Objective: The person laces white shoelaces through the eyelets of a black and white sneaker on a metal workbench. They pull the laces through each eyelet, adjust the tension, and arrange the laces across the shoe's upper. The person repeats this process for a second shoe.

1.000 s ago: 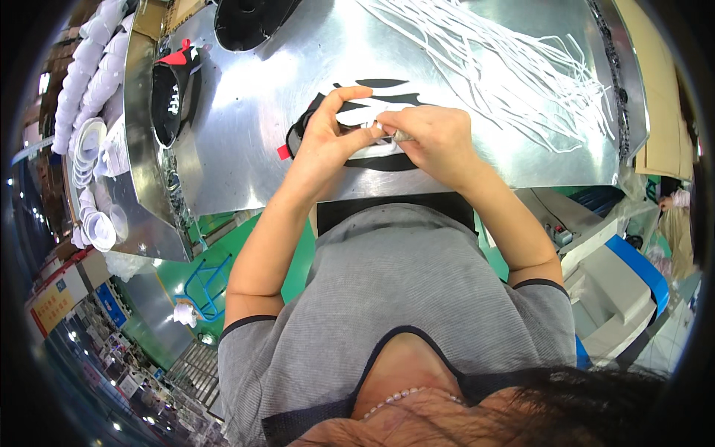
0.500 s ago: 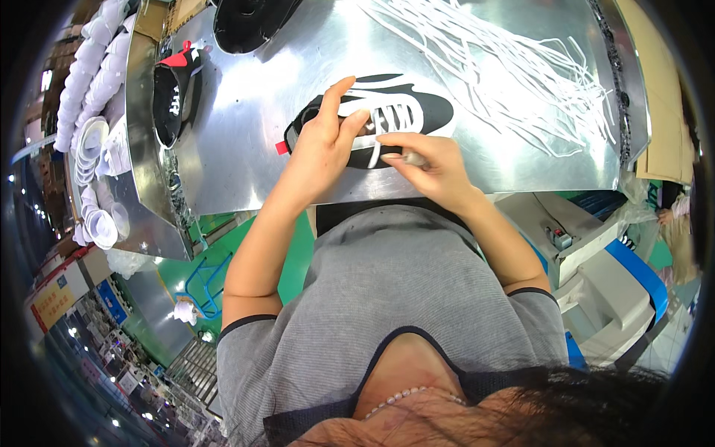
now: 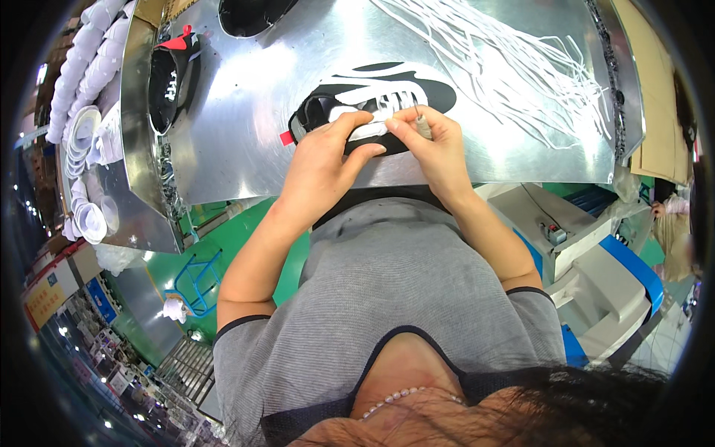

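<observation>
A black and white sneaker (image 3: pixel 439 95) lies on the metal tabletop, its toe to the right and a red tab at the heel. White lace (image 3: pixel 395 100) crosses its upper part. My left hand (image 3: pixel 320 164) grips the sneaker's near side, the index finger by the lacing and the thumb lower down. My right hand (image 3: pixel 436 149) is closed around a thin metal tool with a pale handle (image 3: pixel 424 128), its shaft pointing up. Its thumb and index fingertips come together at the lacing, close to my left index finger; whether lace is pinched there is hard to see.
Many loose white laces (image 3: pixel 514 74) spread over the table's right side. Another black shoe with a red tab (image 3: pixel 170 82) stands at the left, and a dark shoe (image 3: pixel 253 15) at the far edge. White stacked cup-like pieces (image 3: pixel 78 89) hang beyond the table's left side.
My left hand has come down and right, from beside the shoe opening onto its near side. My right hand has moved up to the lacing, and its tool now stands more upright.
</observation>
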`<move>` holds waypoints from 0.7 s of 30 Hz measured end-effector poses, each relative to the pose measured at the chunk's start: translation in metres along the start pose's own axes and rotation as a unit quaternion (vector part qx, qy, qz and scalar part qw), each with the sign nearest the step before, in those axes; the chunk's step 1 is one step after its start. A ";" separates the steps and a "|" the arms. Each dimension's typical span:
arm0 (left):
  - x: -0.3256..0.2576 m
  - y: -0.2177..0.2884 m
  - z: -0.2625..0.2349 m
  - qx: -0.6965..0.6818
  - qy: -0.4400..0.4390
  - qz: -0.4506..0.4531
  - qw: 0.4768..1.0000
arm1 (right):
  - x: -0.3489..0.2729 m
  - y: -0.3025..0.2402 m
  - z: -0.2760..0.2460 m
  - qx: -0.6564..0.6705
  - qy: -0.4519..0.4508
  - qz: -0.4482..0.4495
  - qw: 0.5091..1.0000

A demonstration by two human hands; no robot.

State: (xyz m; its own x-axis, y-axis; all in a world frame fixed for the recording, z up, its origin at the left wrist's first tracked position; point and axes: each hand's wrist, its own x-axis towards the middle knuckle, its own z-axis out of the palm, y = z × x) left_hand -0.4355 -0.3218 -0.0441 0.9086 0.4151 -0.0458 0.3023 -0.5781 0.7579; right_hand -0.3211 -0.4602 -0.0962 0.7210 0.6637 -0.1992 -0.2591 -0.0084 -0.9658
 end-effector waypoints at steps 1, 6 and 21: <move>0.002 0.001 0.001 0.015 0.000 0.012 1.000 | 0.002 0.001 0.002 -0.009 0.003 -0.004 1.000; 0.008 -0.005 0.016 0.071 0.044 -0.004 0.996 | -0.001 0.001 0.000 -0.072 0.005 -0.040 0.997; 0.013 -0.007 0.018 0.056 0.012 0.074 0.996 | 0.001 -0.011 -0.004 -0.297 -0.072 -0.002 0.952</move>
State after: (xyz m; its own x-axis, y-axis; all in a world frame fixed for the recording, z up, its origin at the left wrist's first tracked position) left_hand -0.4207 -0.3249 -0.0622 0.9388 0.3356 0.0775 0.1971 -0.7080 0.6782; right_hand -0.3155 -0.4625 -0.0861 0.6148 0.7599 -0.2109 0.1847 -0.3987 -0.8983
